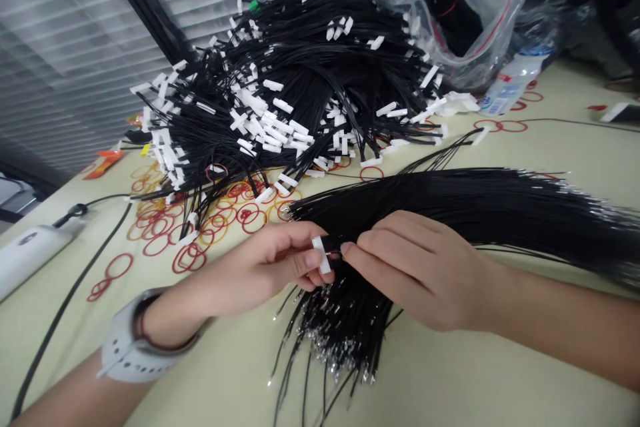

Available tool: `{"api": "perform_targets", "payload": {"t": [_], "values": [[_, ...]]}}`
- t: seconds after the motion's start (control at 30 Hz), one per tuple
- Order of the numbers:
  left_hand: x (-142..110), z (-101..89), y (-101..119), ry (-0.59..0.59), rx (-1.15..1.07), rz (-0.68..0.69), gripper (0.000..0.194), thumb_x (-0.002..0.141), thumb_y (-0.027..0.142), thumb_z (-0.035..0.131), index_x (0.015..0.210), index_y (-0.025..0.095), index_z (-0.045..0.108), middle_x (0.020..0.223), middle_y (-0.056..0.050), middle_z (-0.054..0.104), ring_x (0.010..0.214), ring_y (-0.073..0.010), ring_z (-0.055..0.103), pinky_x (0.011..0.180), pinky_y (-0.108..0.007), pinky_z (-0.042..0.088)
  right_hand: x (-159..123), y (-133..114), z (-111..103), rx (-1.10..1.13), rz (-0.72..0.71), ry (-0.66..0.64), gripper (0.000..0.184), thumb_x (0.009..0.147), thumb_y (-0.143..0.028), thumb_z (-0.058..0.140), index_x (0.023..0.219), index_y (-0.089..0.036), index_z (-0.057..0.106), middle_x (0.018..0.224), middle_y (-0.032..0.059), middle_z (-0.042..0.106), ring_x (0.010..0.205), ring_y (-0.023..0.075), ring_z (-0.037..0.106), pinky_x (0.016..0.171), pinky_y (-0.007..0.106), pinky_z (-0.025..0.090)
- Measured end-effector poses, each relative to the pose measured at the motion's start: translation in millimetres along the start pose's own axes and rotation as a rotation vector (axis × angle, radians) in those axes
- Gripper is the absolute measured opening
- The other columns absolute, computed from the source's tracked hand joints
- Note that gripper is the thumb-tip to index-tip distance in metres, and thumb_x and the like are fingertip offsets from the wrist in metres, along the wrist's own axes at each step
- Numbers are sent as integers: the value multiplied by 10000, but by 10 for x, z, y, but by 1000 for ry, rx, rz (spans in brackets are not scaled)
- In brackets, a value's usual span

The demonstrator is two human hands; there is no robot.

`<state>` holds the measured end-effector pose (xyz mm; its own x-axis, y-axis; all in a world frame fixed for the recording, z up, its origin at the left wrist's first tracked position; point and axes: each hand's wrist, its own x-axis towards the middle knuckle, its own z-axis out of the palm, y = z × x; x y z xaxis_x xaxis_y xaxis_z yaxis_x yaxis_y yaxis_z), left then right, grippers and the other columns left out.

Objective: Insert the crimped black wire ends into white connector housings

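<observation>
A pale yellow table fills most of the view. At its back lies the largest thing, a heap of black cable assemblies with white connector ends. To the right of it stand a clear plastic bag and a white bottle. In front of the heap, a long bundle of loose black wires extends to the right, and a second, fanned wire bundle spreads below the hands, with shiny metal tips.

The left hand, with a grey-white watch strap on its wrist, grasps a white connector housing between thumb and fingers. The right hand has its fingertips closed just beside it; they seem to pinch thin black leads, though the blur hides how many.

The housing is inside the left grip, so this hand is the nearer one. It lies to the left of the right fingertips, and its long axis runs nearly up and down in the view, slightly tilted, across the leads, which leave its right side towards the right hand.

There are two hands, one held housing, two loose bundles, one bag and one bottle. The smallest things, red and yellow rubber bands, overlap in dozens.
</observation>
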<state>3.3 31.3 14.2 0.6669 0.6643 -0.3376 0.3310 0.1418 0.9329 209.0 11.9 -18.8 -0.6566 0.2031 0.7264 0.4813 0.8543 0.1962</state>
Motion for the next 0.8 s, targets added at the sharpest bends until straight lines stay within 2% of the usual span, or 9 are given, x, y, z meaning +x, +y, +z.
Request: {"api": "perform_targets", "payload": {"t": [0.17, 0.27, 0.33, 0.4, 0.47, 0.6, 0.67, 0.8], "values": [[-13, 54, -30, -32, -10, 35, 124, 890, 193, 488, 807, 147, 568, 744, 6, 612, 673, -70, 575, 617, -166, 481, -19, -19, 23, 48, -38, 53, 181, 804, -61, 494, 707, -78, 645, 661, 105, 637, 578, 174, 490, 504, 322, 432], [-4, 67, -24, -20, 11, 28, 111, 883, 190, 496, 815, 143, 569, 739, 4, 602, 688, -78, 579, 627, -176, 483, -4, -11, 12, 32, -50, 14, 224, 825, -59, 449, 724, -77, 649, 659, 104, 629, 588, 176, 498, 527, 326, 434], [6, 62, 2, 32, 32, 23, 103, 885, 202, 490, 842, 143, 562, 739, 9, 586, 678, -78, 574, 623, -180, 479, 35, 9, -27, -62, -62, -43, 205, 832, -67, 454, 783, -69, 653, 703, 108, 631, 619, 181, 515, 549, 330, 430], [8, 51, 37, 112, 58, 39, 108, 894, 227, 470, 876, 149, 542, 736, 21, 569, 589, -57, 529, 548, -166, 443, 84, 27, -94, -174, -65, -86, 178, 834, -80, 467, 847, -74, 645, 771, 111, 630, 661, 189, 527, 568, 334, 415], [-7, 42, 69, 174, 112, 58, 125, 904, 253, 449, 896, 155, 527, 731, 33, 557, 505, -39, 441, 463, -158, 366, 118, 29, -172, -145, -22, -195, 163, 824, -80, 475, 887, -104, 624, 807, 88, 609, 688, 183, 514, 586, 324, 401], [-52, 33, 81, 198, 224, 72, 161, 907, 274, 439, 854, 157, 536, 745, 33, 552, 530, -53, 384, 474, -178, 315, 89, -19, -239, 193, 90, -571, 197, 730, -40, 553, 866, -184, 553, 799, 12, 524, 707, 150, 460, 626, 275, 386], [-63, 28, 67, 194, 248, 74, 154, 907, 267, 434, 860, 166, 541, 751, 33, 551, 552, -65, 398, 496, -189, 323, 51, -35, -216, 228, 126, -630, 254, 697, -13, 569, 866, -200, 533, 829, 13, 502, 742, 156, 448, 641, 270, 372], [-65, 9, 53, 191, 256, 80, 142, 905, 274, 433, 881, 182, 538, 748, 35, 542, 569, -79, 421, 510, -202, 331, 39, 2, -183, 284, 168, -635, 286, 701, 36, 521, 839, -214, 528, 860, 11, 511, 764, 162, 436, 659, 283, 346]]}}
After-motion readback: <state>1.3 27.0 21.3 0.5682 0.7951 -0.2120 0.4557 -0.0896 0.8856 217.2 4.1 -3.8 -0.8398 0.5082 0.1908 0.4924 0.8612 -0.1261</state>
